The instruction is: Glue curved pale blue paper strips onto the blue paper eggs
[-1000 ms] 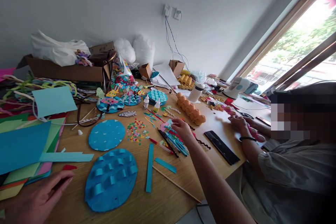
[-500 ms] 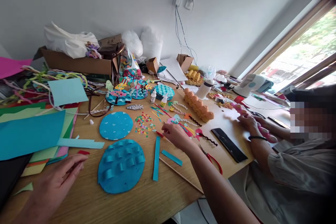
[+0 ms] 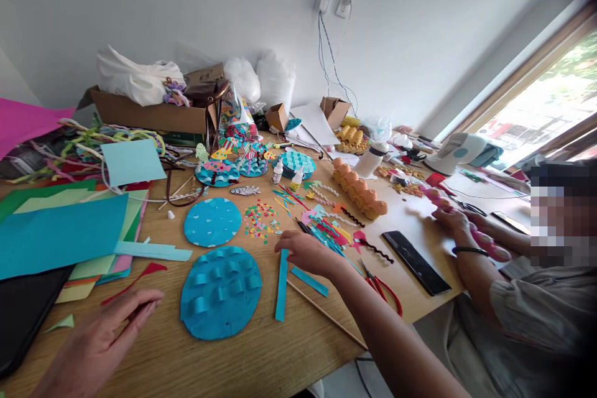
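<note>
My left hand [image 3: 100, 339] lies flat on the wooden table [image 3: 261, 360] at the bottom left, fingers stretched out and holding nothing. Its fingertips are close to a thin red paper sliver [image 3: 135, 277]. My right hand [image 3: 305, 252] reaches across the table with its fingers curled down onto the upper end of a long blue paper strip [image 3: 281, 286]. Between my hands lies a big blue disc with raised paper loops [image 3: 220, 292]. A smaller, flat blue disc [image 3: 212, 222] sits behind it. Coloured paper bits [image 3: 259, 221] are scattered just beyond my right hand.
Stacked coloured paper sheets [image 3: 60, 233] fill the left side. Red-handled pliers [image 3: 382, 286], a wooden stick [image 3: 326, 317], a black phone [image 3: 415, 261] and an orange egg tray [image 3: 361, 189] lie to the right. A co-worker's hands [image 3: 454, 224] hold something pink. Boxes and bags line the wall.
My right hand has drawn back from the heap of coloured pieces to the top of the blue strip. My left hand stays flat near the red sliver. The view has shifted slightly.
</note>
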The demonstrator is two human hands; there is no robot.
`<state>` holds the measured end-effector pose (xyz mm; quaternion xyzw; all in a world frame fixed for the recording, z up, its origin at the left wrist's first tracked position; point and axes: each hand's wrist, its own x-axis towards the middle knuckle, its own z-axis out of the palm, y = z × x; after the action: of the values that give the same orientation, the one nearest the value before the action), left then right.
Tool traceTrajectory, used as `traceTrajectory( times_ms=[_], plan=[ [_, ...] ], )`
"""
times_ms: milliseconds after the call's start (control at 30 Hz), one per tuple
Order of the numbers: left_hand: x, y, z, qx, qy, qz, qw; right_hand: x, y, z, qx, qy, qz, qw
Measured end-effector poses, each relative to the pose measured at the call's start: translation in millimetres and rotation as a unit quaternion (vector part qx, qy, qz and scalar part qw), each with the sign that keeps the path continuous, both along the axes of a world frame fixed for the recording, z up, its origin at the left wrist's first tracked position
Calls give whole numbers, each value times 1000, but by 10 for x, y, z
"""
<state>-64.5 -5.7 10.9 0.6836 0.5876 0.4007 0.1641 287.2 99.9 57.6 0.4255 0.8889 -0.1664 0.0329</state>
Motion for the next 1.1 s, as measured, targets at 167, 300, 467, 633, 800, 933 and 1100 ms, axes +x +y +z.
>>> traceTrajectory(
  times_ms=[167, 300, 467, 633, 800, 933, 1100],
  plan=[
    [64, -7, -11, -25, -13, -18, 999, -29, -6, -39, -9, -26, 66, 997],
    [161, 1, 64, -4, -23, -57, 998, -68, 46, -22, -18, -44, 96, 994],
    [281, -2, 250, -47, -56, -72, 995, -38, 101, 130, -25, -61, 91, 994],
    [456, -57, 374, -148, -132, -95, 976, 0, -75, 517, -108, 50, 53, 992],
    [586, -210, 271, -197, -200, -151, 948, -155, -458, 566, -189, 199, 24, 961],
    [613, -326, 157, -231, -213, -159, 936, -306, -680, 299, -211, 234, -47, 948],
    [649, -296, 125, -247, -225, -98, 937, -407, -811, 86, -231, 273, -98, 929]
  ],
)
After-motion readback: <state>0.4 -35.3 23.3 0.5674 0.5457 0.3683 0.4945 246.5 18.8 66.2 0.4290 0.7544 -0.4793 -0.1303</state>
